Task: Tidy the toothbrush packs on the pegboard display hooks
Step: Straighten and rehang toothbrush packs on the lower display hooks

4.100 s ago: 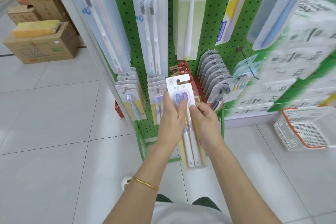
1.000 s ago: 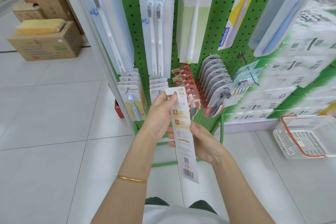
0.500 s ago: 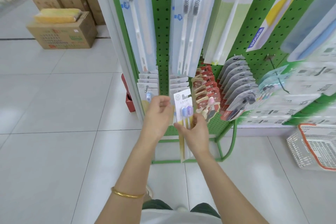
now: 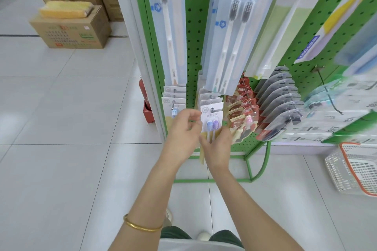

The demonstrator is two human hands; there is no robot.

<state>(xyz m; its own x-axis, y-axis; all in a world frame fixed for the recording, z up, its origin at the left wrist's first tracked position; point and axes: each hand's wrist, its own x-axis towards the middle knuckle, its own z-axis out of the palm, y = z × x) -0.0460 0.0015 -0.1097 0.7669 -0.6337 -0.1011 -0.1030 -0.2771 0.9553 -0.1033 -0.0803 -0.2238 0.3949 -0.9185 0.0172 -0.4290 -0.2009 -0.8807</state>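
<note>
Head view: the pack, a white card with two brushes, one blue-headed and one purple-headed, hangs at the front of a row of like packs low on the pegboard. The hook tip shows through its hang-hole, so it seems threaded on already. Its long axis runs straight down from the hook, and the lower end passes behind the right hand.

The right hand's grip is on the pack just below the brush heads, with the thumb at the card's left edge. The fingers' far side is hidden. The left hand is just beside the card's upper left edge, its fingers loosely curled and holding nothing. I cannot tell whether a fingertip touches the card.

The coming move turns on the card against the hook. The hole lies above the right grip, and the left hand is nearer to it. That hand is probably the one to push the card top back along the hook while the right hand steadies the tail.
</note>
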